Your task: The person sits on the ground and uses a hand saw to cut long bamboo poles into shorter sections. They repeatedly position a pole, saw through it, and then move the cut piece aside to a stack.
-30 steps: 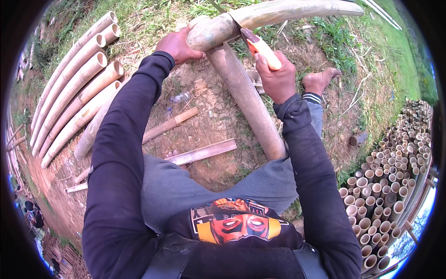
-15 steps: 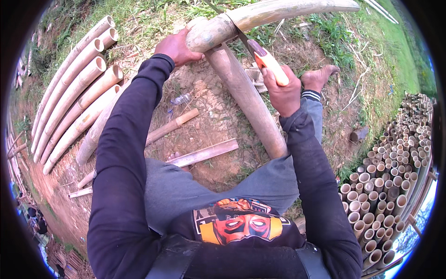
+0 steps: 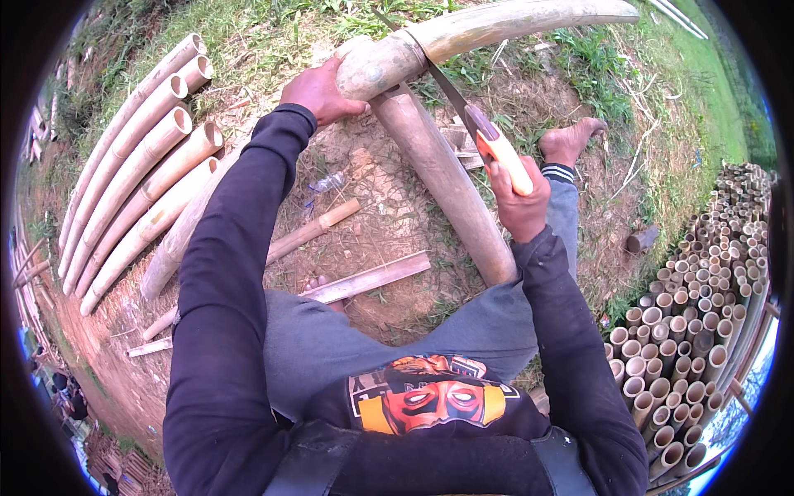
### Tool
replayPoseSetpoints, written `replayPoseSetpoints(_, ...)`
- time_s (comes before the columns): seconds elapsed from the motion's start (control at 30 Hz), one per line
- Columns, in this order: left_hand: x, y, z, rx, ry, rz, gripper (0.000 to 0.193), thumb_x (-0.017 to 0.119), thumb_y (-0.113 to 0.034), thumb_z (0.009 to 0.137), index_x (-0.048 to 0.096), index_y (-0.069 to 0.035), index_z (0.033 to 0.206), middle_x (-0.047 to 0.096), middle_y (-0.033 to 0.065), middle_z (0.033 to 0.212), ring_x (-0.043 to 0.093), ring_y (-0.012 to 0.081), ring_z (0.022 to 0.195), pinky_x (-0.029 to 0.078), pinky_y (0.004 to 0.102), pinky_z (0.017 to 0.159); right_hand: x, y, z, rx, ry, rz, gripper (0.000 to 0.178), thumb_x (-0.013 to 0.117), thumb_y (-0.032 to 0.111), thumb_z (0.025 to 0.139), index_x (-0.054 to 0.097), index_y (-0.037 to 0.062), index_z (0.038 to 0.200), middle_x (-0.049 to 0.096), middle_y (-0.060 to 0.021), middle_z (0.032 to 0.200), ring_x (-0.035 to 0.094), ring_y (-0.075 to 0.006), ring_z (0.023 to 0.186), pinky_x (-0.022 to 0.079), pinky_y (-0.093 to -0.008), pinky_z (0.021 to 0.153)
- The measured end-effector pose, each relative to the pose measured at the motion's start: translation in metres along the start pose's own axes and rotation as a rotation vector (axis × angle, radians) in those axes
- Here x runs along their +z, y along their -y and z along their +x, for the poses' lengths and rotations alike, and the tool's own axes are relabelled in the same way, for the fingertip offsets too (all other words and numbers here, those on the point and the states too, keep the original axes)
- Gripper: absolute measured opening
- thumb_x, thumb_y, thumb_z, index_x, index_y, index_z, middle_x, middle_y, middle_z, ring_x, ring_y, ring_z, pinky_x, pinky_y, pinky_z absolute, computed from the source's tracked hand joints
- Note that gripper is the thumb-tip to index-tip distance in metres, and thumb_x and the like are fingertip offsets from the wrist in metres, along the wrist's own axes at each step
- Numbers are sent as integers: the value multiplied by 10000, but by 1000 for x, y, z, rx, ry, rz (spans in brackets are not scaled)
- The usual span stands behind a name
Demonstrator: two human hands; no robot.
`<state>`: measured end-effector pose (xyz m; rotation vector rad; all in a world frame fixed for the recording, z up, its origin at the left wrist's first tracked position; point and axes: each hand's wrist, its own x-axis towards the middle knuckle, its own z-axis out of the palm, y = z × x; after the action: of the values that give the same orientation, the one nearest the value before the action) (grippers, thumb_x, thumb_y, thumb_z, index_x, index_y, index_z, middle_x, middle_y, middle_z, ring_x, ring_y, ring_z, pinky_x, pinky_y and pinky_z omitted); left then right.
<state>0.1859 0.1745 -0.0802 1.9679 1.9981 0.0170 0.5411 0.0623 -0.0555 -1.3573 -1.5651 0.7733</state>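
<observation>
The left hand [image 3: 324, 93] grips the left end of a bamboo pole [image 3: 513, 28], whose long axis runs rightward across the far side, over a slanting bamboo length [image 3: 447, 182]. A handsaw [image 3: 486, 130] crosses the pole, tip pointing far-left, handle clasped in the right hand [image 3: 523, 202].

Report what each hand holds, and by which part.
Right hand: the saw, by its orange handle. Left hand: against the crosswise bamboo pole at its left end; whether it grips is hidden.
</observation>
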Motion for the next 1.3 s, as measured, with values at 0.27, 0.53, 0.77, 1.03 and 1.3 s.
replayPoseSetpoints(0.27, -15, -9, -6, 1, 60, -61, 1129, 893, -593, 708, 486, 2, 1578, 731, 269, 1297, 740, 373, 1168, 578, 423, 1047, -1, 1, 6, 77, 95, -12, 190, 791, 171, 980, 730, -1, 1034, 729, -87, 763, 685, -105, 698, 542, -314, 636)
replayPoseSetpoints(0.53, -11, -9, -2, -43, 101, -18, 1133, 875, -607, 723, 472, 2, 1589, 723, 269, 1319, 725, 379, 1203, 567, 439, 1070, 3, -2, 5, 133, 28, 174, 157, 770, 113, 1001, 738, -23, 1073, 744, -43, 862, 640, -59, 759, 534, -270, 672)
replayPoseSetpoints(0.77, -15, -10, -2, 0, 46, -36, 1150, 888, -598, 705, 473, 22, 1581, 727, 275, 1307, 723, 383, 1203, 562, 438, 1065, 25, -29, 22, 7, 41, 121, 185, 790, 170, 1003, 751, 0, 1064, 715, 3, 849, 597, -46, 738, 512, -275, 658)
replayPoseSetpoints(1.03, -11, -11, -1, -26, 78, -40, 1167, 891, -605, 688, 468, 10, 1585, 720, 276, 1326, 725, 391, 1198, 558, 435, 1071, 37, -29, 55, 265, 79, 235, 223, 790, 181, 1011, 753, -22, 1096, 763, -26, 897, 643, -58, 744, 533, -251, 668)
replayPoseSetpoints(1.3, -14, -12, -4, -30, 62, -94, 1130, 912, -564, 670, 494, -4, 1558, 729, 279, 1298, 727, 402, 1189, 555, 451, 1055, -9, -54, -29, 339, 50, 339, 271, 781, 225, 1012, 749, -10, 1144, 721, 1, 903, 633, -50, 803, 517, -265, 696)
